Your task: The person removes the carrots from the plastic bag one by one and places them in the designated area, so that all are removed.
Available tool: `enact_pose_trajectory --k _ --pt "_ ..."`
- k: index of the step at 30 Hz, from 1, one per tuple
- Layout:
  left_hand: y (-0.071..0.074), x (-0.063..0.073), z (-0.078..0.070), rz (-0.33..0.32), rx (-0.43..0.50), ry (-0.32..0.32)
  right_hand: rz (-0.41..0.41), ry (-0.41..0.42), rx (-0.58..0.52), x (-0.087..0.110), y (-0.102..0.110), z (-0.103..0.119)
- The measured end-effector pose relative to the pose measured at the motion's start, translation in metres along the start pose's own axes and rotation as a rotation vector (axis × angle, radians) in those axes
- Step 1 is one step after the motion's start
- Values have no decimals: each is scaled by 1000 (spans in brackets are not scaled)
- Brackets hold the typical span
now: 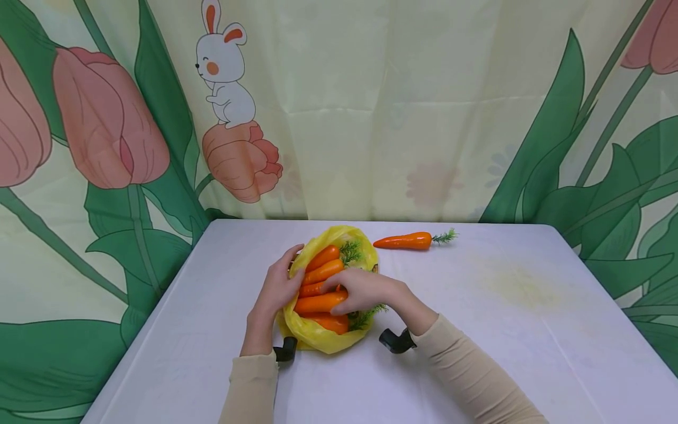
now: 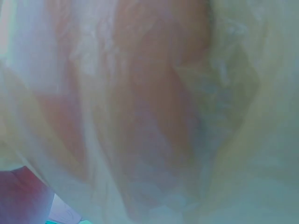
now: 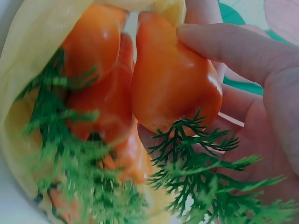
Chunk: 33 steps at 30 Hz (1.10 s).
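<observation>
A yellow plastic bag (image 1: 328,343) lies with its mouth wide, showing several orange carrots (image 1: 324,272) with green leafy tops. My left hand (image 1: 278,281) holds the bag's left rim, thumb over the edge. The left wrist view is blurred and filled by the bag's translucent film. Reaching into the mouth, my right hand (image 1: 365,290) grips one carrot (image 3: 175,79) near its leafy end. In the right wrist view the thumb (image 3: 219,44) presses this carrot from one side while other fingers curl behind it, partly hidden. More carrots (image 3: 100,105) lie right beside it.
One loose carrot (image 1: 408,241) lies on the white table (image 1: 477,365) behind the bag to the right, tip pointing left. A curtain (image 1: 371,118) printed with tulips and a rabbit hangs behind the table. Black wrist-camera mounts (image 1: 396,341) stick out below both wrists.
</observation>
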<state>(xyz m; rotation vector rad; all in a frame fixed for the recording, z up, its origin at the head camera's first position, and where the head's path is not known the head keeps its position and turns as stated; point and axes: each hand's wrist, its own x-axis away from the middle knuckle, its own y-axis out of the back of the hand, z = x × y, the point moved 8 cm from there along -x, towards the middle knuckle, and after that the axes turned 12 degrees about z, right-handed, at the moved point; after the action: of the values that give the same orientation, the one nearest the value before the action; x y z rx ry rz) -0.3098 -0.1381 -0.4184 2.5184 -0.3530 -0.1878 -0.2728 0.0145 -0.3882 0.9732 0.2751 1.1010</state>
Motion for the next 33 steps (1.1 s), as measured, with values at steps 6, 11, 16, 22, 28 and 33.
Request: enact_pose_trajectory --k 6,11,16,22,28,33 --pt "-1 1 0 -3 -3 10 -12 -9 7 8 5 -11" --pt "-1 2 0 -7 5 26 -21 -40 -27 18 9 -26" --pt "-2 1 1 0 0 39 -61 -35 -42 28 16 -39" --pt "-2 1 1 -3 0 46 -123 -54 -24 42 27 -58" --pt "-2 2 1 -3 -1 46 -203 -59 2 62 41 -76" --pt "-2 1 2 3 2 55 -282 -97 14 80 52 -95"
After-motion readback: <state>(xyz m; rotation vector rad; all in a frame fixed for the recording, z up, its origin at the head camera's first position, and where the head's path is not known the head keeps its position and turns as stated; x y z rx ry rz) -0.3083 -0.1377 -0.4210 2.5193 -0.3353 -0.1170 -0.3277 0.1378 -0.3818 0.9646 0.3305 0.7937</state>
